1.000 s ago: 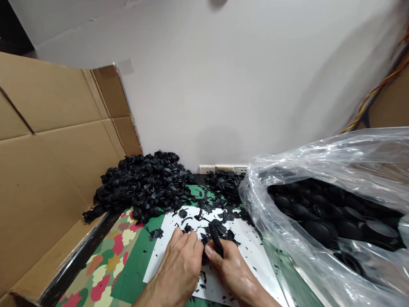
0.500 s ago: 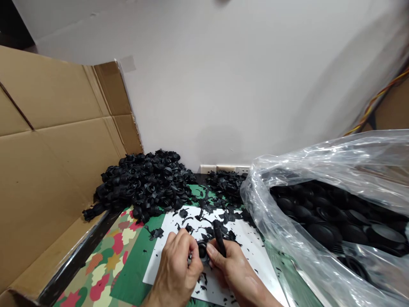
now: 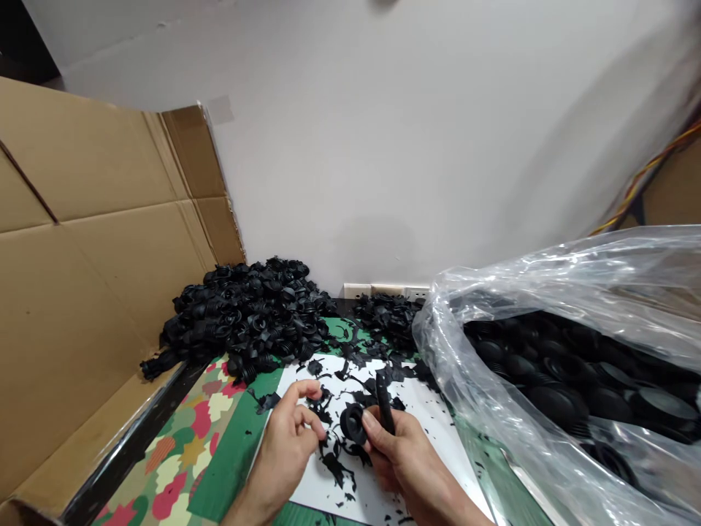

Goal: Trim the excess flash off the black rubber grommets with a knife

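My right hand (image 3: 402, 446) pinches a round black rubber part (image 3: 352, 424) with a hollow centre between thumb and fingers. Across the same hand stands a slim black pen-like tool (image 3: 384, 402), its lower end hidden by the fingers. My left hand (image 3: 293, 438) is just left of the rubber part, apart from it, with fingers curled and spread and nothing visibly held. Beneath both hands lies a white sheet (image 3: 438, 438) strewn with thin black rubber scraps (image 3: 335, 464), some close to the left fingertips.
Many black ribbed rubber pieces form a heap (image 3: 252, 314) at the back left, beside a cardboard box (image 3: 109, 270). A smaller scrap pile (image 3: 388, 314) lies against the wall. On the right, a clear plastic bag (image 3: 449, 321) holds black rubber parts. A green mat (image 3: 230, 467) underlies the sheet.
My left hand has let go of the rubber part, moved left and opened its fingers. The part now faces up in my right hand, and more scraps lie below it.
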Demonstrator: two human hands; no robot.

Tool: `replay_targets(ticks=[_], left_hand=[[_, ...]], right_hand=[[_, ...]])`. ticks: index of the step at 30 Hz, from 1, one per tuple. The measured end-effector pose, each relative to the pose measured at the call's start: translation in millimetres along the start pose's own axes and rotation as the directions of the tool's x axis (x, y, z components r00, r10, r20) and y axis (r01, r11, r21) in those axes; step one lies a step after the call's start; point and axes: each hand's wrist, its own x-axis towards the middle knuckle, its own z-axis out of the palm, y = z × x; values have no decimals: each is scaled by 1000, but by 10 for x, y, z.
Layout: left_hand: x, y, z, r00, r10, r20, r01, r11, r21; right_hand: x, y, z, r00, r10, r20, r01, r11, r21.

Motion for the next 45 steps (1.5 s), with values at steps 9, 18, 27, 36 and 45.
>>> replay_targets(ticks=[9, 18, 27, 36, 45], left_hand=[[-67, -43, 76, 961, 5, 278, 32, 991, -128], [-40, 10, 109, 961, -1, 276, 71, 967, -246], [-32, -30, 120, 965, -14, 263, 113, 923, -368], [-42, -14, 96, 961, -25, 277, 146, 893, -426], [-64, -18, 93, 975, -29, 221, 132, 874, -468]], right_hand=[[95, 85, -1, 999, -40, -8, 40, 998, -48], [96, 94, -7, 997, -79, 15, 80, 990, -117], [19, -28, -7, 984, -122, -133, 103, 984, -143], [-102, -301, -144, 846, -469, -254, 406, 875, -263], [-110, -307, -187, 965, -257, -45, 258, 966, 17]])
